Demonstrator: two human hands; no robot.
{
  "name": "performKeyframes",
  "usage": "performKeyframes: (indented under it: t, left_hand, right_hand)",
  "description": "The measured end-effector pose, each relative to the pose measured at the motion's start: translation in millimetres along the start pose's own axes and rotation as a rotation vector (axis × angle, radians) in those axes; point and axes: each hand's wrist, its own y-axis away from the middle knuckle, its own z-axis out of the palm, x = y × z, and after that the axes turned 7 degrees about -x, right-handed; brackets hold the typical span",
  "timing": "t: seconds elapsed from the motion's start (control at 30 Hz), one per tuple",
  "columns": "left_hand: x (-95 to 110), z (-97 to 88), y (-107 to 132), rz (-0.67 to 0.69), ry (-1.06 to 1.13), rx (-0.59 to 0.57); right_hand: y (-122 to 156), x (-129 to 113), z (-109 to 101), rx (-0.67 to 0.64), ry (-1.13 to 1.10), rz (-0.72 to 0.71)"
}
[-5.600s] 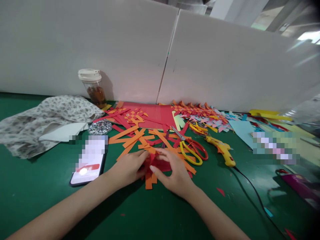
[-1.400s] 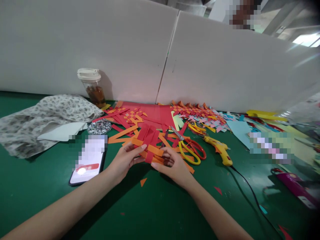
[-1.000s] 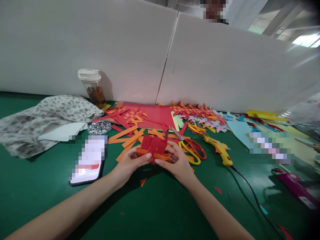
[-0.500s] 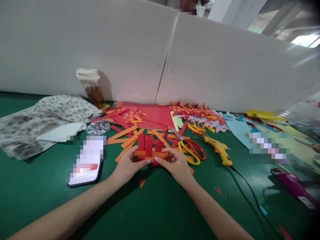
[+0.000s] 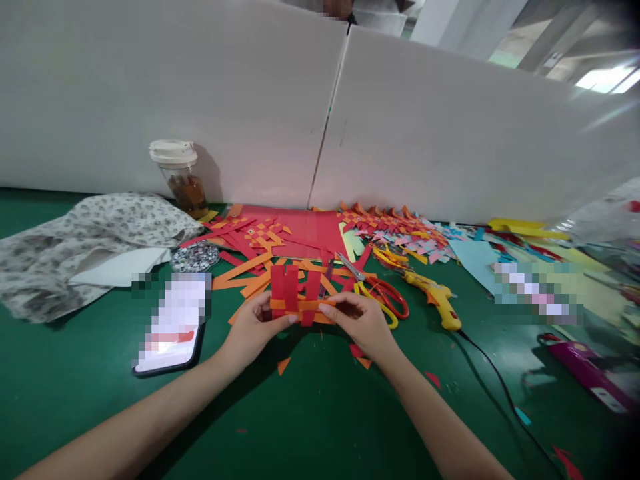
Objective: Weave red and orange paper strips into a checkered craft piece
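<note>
Between my two hands is a small weave of red and orange paper strips [image 5: 291,293], held just above the green table. Red strips stand upright in it and orange ones cross them. My left hand [image 5: 255,327] pinches its left end, thumb in front. At the right end, my right hand [image 5: 361,321] grips an orange strip between thumb and fingers. Just behind my right hand lie scissors [image 5: 383,297] with red and yellow handles, partly covered by it. Loose orange strips [image 5: 245,270] are spread behind the weave.
A yellow glue gun [image 5: 435,300] with a black cord lies to the right, near a purple power strip [image 5: 585,373]. On the left are a phone [image 5: 173,333], a patterned cloth [image 5: 115,220] and a lidded cup [image 5: 183,180]. Woven paper fish [image 5: 263,233] and red card [image 5: 310,227] lie against the partition.
The weave has turned a little, and its red strips have shifted between the orange ones. My right hand has moved slightly right, still gripping its end.
</note>
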Motion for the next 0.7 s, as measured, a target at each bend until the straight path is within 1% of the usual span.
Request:
performKeyframes:
  t: [0.13, 0.23, 0.3, 0.37, 0.43, 0.53, 0.6, 0.7]
  left_hand:
    - [0.1, 0.3, -0.2, 0.029, -0.005, -0.025]
    - [-1.3, 1.1, 0.1, 0.041, -0.015, -0.063]
    - [-2.6, 1.9, 0.7, 0.028, -0.029, -0.077]
    - [-3.5, 3.1, 1.4, 0.007, -0.057, -0.083]
    - [-3.7, 4.6, 2.1, 0.002, -0.084, -0.09]
    - [-2.5, 6.5, 3.4, 0.03, -0.096, -0.112]
    - [-1.0, 7.1, 4.5, 0.061, -0.096, -0.106]
    - [1.0, 6.6, 5.9, 0.084, -0.121, -0.05]
  right_hand:
    - [-0.2, -2.1, -8.1, -0.046, 0.077, -0.01]
    - [1.4, 0.1, -10.7, -0.138, 0.058, -0.059]
    - [2.9, 1.6, -9.1, -0.159, 0.037, -0.07]
    - [4.2, 1.4, -5.6, -0.136, 0.067, -0.075]
    - [4.8, -0.7, -2.2, -0.075, 0.135, -0.11]
    - [4.5, -4.7, 0.1, 0.021, 0.236, -0.184]
    - [4.0, -6.3, -0.3, 0.039, 0.261, -0.215]
    - [3.9, -6.6, -0.8, 0.033, 0.25, -0.25]
